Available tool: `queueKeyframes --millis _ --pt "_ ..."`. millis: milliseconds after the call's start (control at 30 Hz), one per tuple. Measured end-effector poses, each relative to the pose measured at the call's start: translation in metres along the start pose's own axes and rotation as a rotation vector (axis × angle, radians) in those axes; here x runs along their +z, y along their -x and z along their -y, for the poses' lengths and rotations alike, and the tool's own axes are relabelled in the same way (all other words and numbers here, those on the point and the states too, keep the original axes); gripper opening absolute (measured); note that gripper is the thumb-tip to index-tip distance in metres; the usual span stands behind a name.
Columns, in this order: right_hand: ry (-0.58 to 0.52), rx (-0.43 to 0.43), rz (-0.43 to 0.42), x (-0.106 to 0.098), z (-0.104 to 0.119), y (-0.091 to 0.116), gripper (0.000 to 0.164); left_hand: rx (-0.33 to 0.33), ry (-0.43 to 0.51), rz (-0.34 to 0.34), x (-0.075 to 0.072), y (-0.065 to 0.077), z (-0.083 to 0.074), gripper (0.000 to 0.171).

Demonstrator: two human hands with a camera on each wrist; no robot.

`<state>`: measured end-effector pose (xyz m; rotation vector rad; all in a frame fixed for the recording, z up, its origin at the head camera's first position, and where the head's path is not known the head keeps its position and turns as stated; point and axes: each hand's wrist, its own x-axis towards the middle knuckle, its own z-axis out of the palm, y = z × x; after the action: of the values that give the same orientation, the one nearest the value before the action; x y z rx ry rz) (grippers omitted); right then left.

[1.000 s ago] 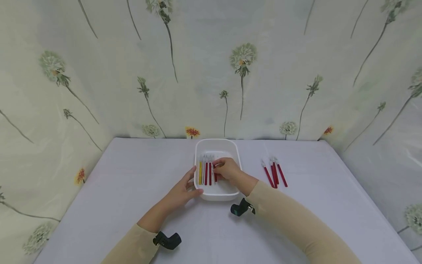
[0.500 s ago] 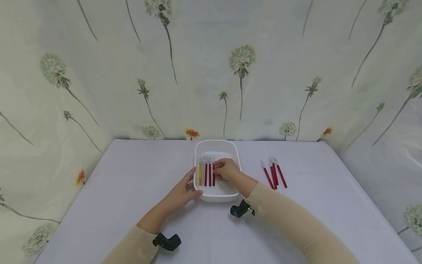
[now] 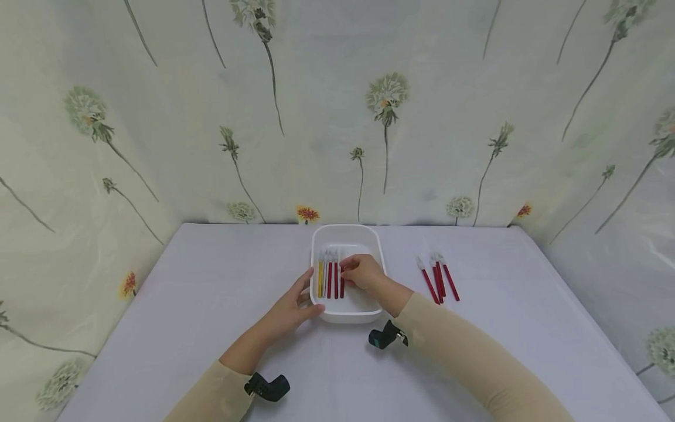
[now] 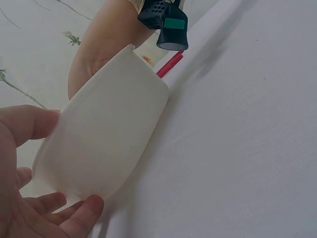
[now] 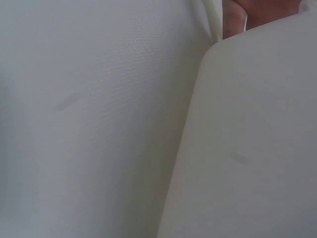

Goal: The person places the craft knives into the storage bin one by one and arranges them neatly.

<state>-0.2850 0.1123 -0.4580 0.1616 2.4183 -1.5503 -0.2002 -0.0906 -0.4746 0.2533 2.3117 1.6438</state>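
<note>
A white plastic tray (image 3: 352, 317) stands on the table, its long side running away from me. My left hand (image 3: 289, 308) grips its near left side, the thumb over the front rim and fingers along the outer wall (image 4: 106, 124). Inside, a yellow pen (image 3: 320, 280), a pale one and red pens (image 3: 329, 281) with clear caps lie side by side. My right hand (image 3: 364, 273) reaches in and pinches the rightmost red pen (image 3: 342, 289) near its upper part; fingers cover some of it. In the right wrist view, the tray wall hides most of that hand (image 5: 267, 11).
Several more red pens (image 3: 439, 281) lie loosely on the white tablecloth (image 3: 495, 281) to the tray's right. A black wrist camera (image 3: 266, 387) sits on the left wrist, another (image 3: 387, 334) on the right. A flower-printed backdrop (image 3: 337, 105) closes off the back and sides.
The right hand has drawn the rightmost red pen slightly left and straightened it alongside the others. In the last half second both hands and the tray have hardly moved.
</note>
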Motion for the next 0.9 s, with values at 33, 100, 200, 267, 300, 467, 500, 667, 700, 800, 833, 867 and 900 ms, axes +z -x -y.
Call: queueKeyframes --millis 33,100,200,267,300,467,500,667,700,800,833,867,900 --pt "0.002 -0.005 0.000 0.000 0.000 0.000 0.024 0.001 -0.001 0.002 0.000 0.000 0.000 0.090" --pt "0.010 -0.017 0.002 0.000 0.000 0.001 0.023 0.001 -0.002 0.003 0.000 -0.001 0.001 0.089" --pt "0.028 -0.025 -0.003 0.000 0.001 0.002 0.023 0.001 -0.004 0.003 0.000 -0.001 0.002 0.089" --pt "0.039 -0.032 -0.005 -0.001 0.001 0.002 0.023 0.001 -0.006 0.004 0.000 -0.001 0.003 0.090" --pt "0.045 -0.035 -0.007 -0.001 0.001 0.002 0.023 0.002 -0.007 0.004 0.000 -0.001 0.003 0.090" --pt "0.074 -0.078 -0.013 -0.005 0.002 0.004 0.025 -0.004 0.001 0.011 0.000 0.001 0.000 0.091" --pt "0.082 -0.091 -0.014 -0.007 0.003 0.005 0.025 0.000 0.000 0.013 0.000 0.002 0.000 0.091" --pt "0.089 -0.148 -0.008 -0.019 0.012 0.012 0.027 0.003 -0.002 0.017 0.000 0.002 0.000 0.092" --pt "0.090 -0.152 -0.005 -0.022 0.014 0.013 0.027 0.001 -0.002 0.016 0.000 0.002 0.000 0.092" --pt "0.109 -0.151 -0.002 -0.031 0.021 0.019 0.028 -0.002 0.004 0.015 -0.001 0.001 0.001 0.092" --pt "0.119 -0.151 -0.001 -0.034 0.022 0.021 0.028 -0.001 0.005 0.014 -0.001 0.001 0.001 0.091" --pt "0.131 -0.153 0.002 -0.037 0.024 0.022 0.028 0.001 0.005 0.013 -0.001 0.001 0.001 0.091" --pt "0.143 -0.154 0.006 -0.041 0.025 0.024 0.029 0.003 0.005 0.011 -0.001 0.001 0.000 0.091"
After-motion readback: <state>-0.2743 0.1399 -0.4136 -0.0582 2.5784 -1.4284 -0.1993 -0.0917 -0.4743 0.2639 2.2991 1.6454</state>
